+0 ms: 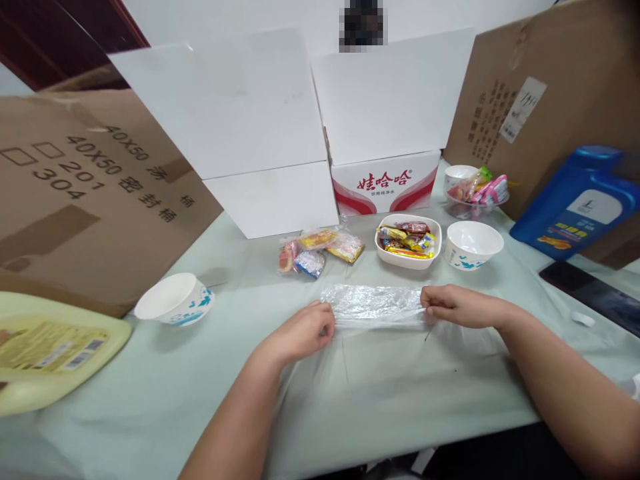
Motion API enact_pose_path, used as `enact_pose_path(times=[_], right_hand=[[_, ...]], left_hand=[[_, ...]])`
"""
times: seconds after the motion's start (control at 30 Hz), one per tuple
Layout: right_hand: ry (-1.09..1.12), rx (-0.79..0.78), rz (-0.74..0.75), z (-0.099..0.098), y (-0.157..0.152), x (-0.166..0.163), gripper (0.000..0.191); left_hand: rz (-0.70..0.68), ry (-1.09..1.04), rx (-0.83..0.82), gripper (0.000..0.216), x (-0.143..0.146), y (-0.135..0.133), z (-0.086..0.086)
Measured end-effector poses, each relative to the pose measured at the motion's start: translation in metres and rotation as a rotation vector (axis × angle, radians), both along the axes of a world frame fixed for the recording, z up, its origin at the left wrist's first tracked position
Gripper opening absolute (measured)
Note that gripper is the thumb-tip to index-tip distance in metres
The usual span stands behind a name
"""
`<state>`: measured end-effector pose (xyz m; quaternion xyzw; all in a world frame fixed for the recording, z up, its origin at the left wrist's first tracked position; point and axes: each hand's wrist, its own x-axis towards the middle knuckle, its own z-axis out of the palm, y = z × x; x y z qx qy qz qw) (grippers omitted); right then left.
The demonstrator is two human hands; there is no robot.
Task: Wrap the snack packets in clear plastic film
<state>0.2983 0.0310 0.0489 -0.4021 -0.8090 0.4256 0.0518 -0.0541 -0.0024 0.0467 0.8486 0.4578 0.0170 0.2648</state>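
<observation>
A sheet of crinkled clear plastic film [377, 305] is stretched just above the table between my two hands. My left hand [311, 325] is closed on its left end, fingers curled in. At the opposite end, my right hand [447, 305] pinches the film between thumb and fingers. Loose transparent plastic trails below both hands, and I cannot tell whether it is a single sheet or a bag. Beyond the film lie several wrapped snacks [320, 252] in clear packaging. A white dish [409, 263] with wrapped candy bars stands behind my right hand, beside a white paper bowl [474, 247].
Another paper bowl [175, 300] tilts at left, near a yellow jug [60, 353]. White cartons [270, 127] and brown boxes [90, 193] wall the back and sides. At right are a clear bowl of packets [470, 210], a blue bottle [575, 200] and a dark phone [595, 293].
</observation>
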Motion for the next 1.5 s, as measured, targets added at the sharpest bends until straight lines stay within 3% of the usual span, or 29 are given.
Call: enact_pose_path(times=[0.07,0.17,0.27,0.4,0.57,0.77,1.07,1.17,1.27,1.37,1.5], right_hand=[[0.049,-0.049,-0.037,-0.002,0.001,0.000,0.007],[0.074,-0.124,-0.087,-0.006,0.001,-0.001,0.007],[0.015,-0.095,-0.159,-0.011,0.001,-0.003,0.006],[-0.183,0.075,-0.209,-0.014,0.003,-0.009,0.008],[-0.397,0.280,-0.236,-0.015,0.003,-0.019,0.015],[-0.604,0.381,-0.235,-0.018,-0.001,-0.025,0.018],[-0.697,0.413,-0.199,-0.016,-0.003,-0.025,0.022],[-0.692,0.447,-0.211,-0.014,-0.005,-0.022,0.021],[-0.575,0.618,-0.273,-0.009,-0.010,-0.023,0.025],[-0.327,0.753,-0.163,-0.005,-0.017,-0.030,0.026],[-0.251,0.553,0.045,-0.006,-0.020,-0.035,0.028]], left_hand=[[0.037,-0.118,-0.063,0.009,-0.006,0.002,0.000],[0.216,-0.293,-0.208,0.005,-0.013,0.006,-0.002],[0.383,-0.375,-0.198,0.007,-0.011,0.011,-0.010],[0.475,-0.217,-0.041,0.006,0.002,0.016,-0.020],[0.523,0.061,0.091,0.011,0.016,0.015,-0.017],[0.533,0.328,0.252,0.016,0.027,0.016,-0.022],[0.708,0.335,0.340,0.020,0.032,0.025,-0.037],[0.724,0.292,0.381,0.021,0.031,0.026,-0.040],[0.709,0.161,0.567,0.022,0.031,0.022,-0.041],[0.646,0.034,0.771,0.026,0.033,0.016,-0.040],[0.360,0.055,0.628,0.019,0.039,0.011,-0.040]])
